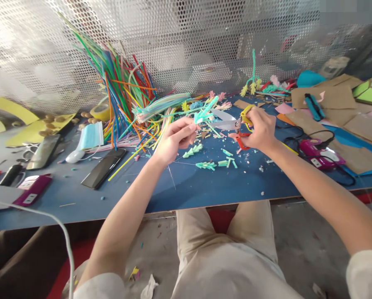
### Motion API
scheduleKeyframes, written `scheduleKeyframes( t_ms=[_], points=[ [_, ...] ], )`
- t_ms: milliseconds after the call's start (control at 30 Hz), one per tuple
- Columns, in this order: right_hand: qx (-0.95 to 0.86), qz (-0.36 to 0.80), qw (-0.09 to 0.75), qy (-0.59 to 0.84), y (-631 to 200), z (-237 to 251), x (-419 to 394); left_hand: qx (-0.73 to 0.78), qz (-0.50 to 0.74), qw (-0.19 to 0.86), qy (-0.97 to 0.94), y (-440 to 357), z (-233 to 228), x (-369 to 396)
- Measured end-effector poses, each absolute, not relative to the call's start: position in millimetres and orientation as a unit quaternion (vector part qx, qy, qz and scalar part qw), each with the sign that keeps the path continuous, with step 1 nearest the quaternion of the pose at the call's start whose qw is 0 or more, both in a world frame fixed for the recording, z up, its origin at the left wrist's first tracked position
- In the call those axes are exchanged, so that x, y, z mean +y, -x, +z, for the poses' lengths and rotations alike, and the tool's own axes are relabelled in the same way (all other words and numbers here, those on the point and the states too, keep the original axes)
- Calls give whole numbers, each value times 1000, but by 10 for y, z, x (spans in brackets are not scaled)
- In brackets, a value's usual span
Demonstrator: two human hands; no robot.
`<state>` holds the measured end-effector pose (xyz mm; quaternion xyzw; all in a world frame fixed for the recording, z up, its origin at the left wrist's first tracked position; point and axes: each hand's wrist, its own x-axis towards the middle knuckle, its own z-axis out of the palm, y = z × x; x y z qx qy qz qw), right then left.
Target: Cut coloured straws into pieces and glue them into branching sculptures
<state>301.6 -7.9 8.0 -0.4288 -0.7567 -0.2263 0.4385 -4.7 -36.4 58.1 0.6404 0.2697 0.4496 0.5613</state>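
With the held mint-green fuzzy piece taken as the dial's centre, the left hand sat at eight o'clock, its thumb and index finger pinched together on the piece's lower end and the other fingers curled in. The grip seemed chosen to leave the far end, which pointed toward one o'clock, bare and raised above the blue table, probably so that the blades had room around it. The right hand, near three o'clock, was bent round the yellow and red handles of the scissors — the loops stood apart and the blades gaped, their tips right beside the piece. Which fingers passed through which loop could not be told, nor whether metal touched fuzz. Leafy green sprigs lay at seven and six o'clock, with short green offcuts at five, all close to the hands, perhaps for an easy pick-up. Between nine and ten, a bundle of coloured stems leaned toward the perforated panel — likely pushed back there to leave working space in front — and a black phone lay toward eight, beyond the left hand.
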Motion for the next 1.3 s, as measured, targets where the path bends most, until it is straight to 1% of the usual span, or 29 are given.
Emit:
scheduleKeyframes(
  t_ms=[200,333,433,633,967,1100,1233,1300],
  points=[
    [-758,-212,448,424,-3021,89,-53,278,431,563,-648,61,698,-389],
    [-763,-177,431,448,-2971,155,-92,298,415,570,-643,69,754,-393],
    [-770,-162,421,451,-2904,212,-130,304,411,572,-641,75,756,-389],
    [-779,-162,428,429,-2792,253,-172,300,406,568,-650,91,736,-372],
    [-799,-131,421,410,-2883,235,-178,306,407,564,-650,97,765,-404],
    [-773,-119,443,437,-2886,218,-171,321,419,521,-671,92,815,-410],
    [-737,-101,481,464,-2891,194,-125,338,439,426,-715,90,826,-397],
    [-722,-83,467,503,-2913,178,-72,355,440,375,-734,91,796,-379]
  ],
)
